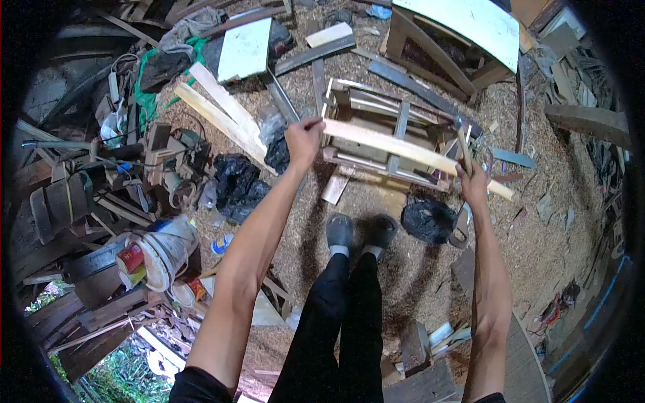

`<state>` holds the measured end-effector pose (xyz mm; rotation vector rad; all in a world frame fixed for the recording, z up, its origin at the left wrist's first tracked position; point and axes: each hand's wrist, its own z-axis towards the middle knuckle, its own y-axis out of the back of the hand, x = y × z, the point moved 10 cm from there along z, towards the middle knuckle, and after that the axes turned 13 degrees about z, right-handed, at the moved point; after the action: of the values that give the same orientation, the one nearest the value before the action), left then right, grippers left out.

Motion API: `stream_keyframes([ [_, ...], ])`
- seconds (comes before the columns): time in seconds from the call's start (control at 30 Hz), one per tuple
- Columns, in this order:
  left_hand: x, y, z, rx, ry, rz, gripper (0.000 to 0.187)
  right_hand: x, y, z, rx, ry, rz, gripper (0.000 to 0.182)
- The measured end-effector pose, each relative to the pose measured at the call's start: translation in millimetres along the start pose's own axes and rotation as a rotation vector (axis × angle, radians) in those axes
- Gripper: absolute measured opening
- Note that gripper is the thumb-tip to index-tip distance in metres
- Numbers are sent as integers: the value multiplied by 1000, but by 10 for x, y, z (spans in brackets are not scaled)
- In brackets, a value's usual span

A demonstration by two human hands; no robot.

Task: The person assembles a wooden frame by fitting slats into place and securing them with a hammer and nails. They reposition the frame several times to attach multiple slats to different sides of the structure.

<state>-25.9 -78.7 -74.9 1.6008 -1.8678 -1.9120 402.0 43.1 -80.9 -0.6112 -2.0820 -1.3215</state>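
Observation:
A long pale wooden strip [390, 144] spans the space between my hands, over a small wooden frame [402, 121] on the ground. My left hand [306, 141] pinches the strip's left end. Farther along, my right hand [474, 180] is closed around the strip, whose right end sticks out past it. A short wood-coloured stick with a dark tip [463, 142] rises from the same right hand; I cannot tell what tool it is. The frame has thin rails and a grey crosspiece [401, 124], partly covered by the strip.
Sawdust [537, 248] covers the ground. Black plastic bags [430, 220] lie near my feet. Loose boards [232, 114] and a white panel [245, 48] are at the upper left. A white bucket [161, 258] sits among scrap at left. A white-topped wooden piece [463, 27] stands behind.

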Motion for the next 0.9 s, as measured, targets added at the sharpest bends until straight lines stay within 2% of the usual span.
stream_keyframes([
  [0.03,27,-62,4,8,9,3,22,-108,-50,81,-2,-51,30,26],
  [0.13,57,16,32,-164,40,-44,21,-82,-80,191,-21,-4,-64,28],
  [0.27,138,-34,96,-115,91,-25,19,-22,-28,245,-36,-7,-132,31],
  [0.37,75,-29,125,-117,2,-9,17,8,-14,245,-115,-1,-179,31],
  [0.5,106,-78,165,-73,24,57,18,12,-35,260,-116,-28,-279,32],
  [0.57,175,-118,231,-64,19,108,18,74,-26,270,-190,130,-316,36],
  [0.6,168,-121,231,-50,24,121,19,336,67,141,-234,174,-390,40],
  [0.7,126,-88,213,-32,11,105,20,304,246,-67,-348,128,-250,40],
  [0.73,102,-83,218,-32,-3,74,20,253,321,-178,-475,161,-167,29],
  [0.77,122,-100,236,-29,-7,82,23,195,305,-220,-484,153,-176,29],
  [0.83,240,-188,268,16,48,-68,26,-351,388,-408,-572,-377,126,16],
  [0.9,341,-254,317,48,60,-112,26,-417,391,-518,-619,-398,233,17],
])
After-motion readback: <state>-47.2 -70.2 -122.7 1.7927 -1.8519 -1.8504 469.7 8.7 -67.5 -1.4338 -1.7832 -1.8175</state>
